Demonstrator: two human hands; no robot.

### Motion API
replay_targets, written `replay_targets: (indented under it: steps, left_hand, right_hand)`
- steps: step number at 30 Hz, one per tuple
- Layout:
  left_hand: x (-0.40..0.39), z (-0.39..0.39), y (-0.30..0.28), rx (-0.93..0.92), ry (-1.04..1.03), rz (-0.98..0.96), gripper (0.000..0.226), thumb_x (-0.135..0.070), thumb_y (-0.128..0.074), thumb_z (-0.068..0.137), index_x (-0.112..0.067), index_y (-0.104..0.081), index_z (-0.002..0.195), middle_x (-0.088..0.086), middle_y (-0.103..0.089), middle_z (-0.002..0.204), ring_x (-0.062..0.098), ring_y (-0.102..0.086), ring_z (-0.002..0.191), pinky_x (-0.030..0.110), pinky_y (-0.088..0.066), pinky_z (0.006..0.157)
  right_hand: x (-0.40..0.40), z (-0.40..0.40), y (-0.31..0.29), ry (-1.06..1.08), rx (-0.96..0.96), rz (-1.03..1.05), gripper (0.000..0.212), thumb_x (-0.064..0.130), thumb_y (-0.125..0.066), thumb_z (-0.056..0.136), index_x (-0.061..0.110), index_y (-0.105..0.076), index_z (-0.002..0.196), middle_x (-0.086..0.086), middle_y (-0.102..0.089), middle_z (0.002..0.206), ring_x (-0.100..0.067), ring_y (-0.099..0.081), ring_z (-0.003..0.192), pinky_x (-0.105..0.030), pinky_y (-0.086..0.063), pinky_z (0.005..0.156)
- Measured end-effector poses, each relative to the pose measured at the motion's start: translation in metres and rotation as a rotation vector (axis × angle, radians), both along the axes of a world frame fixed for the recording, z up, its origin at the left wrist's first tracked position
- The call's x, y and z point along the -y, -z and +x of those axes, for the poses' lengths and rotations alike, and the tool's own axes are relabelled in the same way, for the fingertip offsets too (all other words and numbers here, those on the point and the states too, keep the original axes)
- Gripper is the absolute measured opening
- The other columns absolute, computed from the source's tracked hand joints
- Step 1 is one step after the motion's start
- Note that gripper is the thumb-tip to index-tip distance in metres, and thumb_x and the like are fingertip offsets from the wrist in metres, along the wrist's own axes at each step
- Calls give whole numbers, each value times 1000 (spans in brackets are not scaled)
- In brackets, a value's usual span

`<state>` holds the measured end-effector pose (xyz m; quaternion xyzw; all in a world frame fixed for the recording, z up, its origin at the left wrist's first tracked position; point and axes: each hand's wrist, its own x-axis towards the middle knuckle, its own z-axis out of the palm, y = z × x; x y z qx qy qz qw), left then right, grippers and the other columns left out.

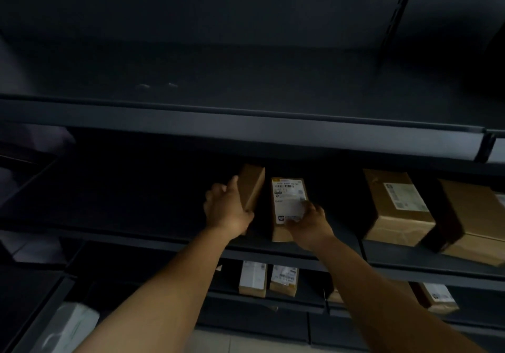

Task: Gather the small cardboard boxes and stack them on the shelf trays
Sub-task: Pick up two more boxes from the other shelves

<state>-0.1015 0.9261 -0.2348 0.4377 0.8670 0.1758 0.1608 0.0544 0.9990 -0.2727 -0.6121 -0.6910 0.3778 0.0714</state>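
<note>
here the left hand [228, 210] grips a plain box [252, 187] set on edge, while the right hand [310, 223] pinches the labelled box [287, 207] beside it, likely squaring both on the middle shelf tray [164, 240].

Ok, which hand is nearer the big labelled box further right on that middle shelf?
Right. The right hand rests on the narrow labelled box, with an open gap between it and the big labelled box. The left hand is farther away, on the plain box.
</note>
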Motion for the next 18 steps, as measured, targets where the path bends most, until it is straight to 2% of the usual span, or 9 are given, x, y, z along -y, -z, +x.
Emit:
replay_targets:
  steps: [1,3,9,11,14,16,18]
  left_hand:
    - [1,1,1,-120,57,-36,89,-36,-69,81,-26,-14,150,11,-29,143,31,-30,128,38,-30,103]
    - [3,6,4,-229,130,-93,89,-40,-68,80,-22,-15,150,12,-30,142,31,-28,127,37,-28,104]
    - [3,23,19,-224,257,-105,91,-58,-52,85,-19,-4,152,13,-23,146,31,-25,130,39,-27,106]
    - [2,31,20,-296,275,-81,86,-52,-51,88,-17,-6,152,13,-24,144,31,-27,128,38,-28,105]
    - [-4,39,20,-419,278,-68,73,-30,-54,91,-11,-15,150,16,-27,142,33,-30,127,39,-29,104]
    - [-9,34,18,-561,255,-49,64,-19,-56,88,-7,-29,146,19,-35,140,34,-37,125,39,-33,101]
    - [-11,24,15,-689,232,-15,60,-19,-63,83,-5,-43,138,17,-45,133,32,-45,119,36,-38,97]
  right_hand:
    - [0,-2,0,-7,8,16,70,33,-57,89,20,-23,149,-6,-20,154,-33,-34,135,-42,-35,109]
    - [1,-5,-1,-18,10,32,70,35,-56,90,20,-22,149,-5,-19,155,-33,-31,137,-41,-33,110]
    - [0,-5,3,-4,-50,0,70,31,-58,89,17,-23,148,-9,-25,150,-31,-36,134,-41,-35,110]
    - [-1,-2,3,5,-51,0,73,29,-59,88,18,-20,149,-9,-24,151,-31,-37,134,-39,-35,110]
    - [-4,1,4,32,-30,0,77,30,-60,88,20,-16,150,-9,-24,152,-32,-40,132,-40,-37,108]
    - [-6,3,4,39,-23,1,76,30,-60,87,20,-18,150,-10,-26,150,-33,-41,131,-41,-38,107]
    - [-8,5,4,31,-6,1,74,29,-60,88,20,-19,149,-11,-27,149,-34,-41,131,-40,-38,107]
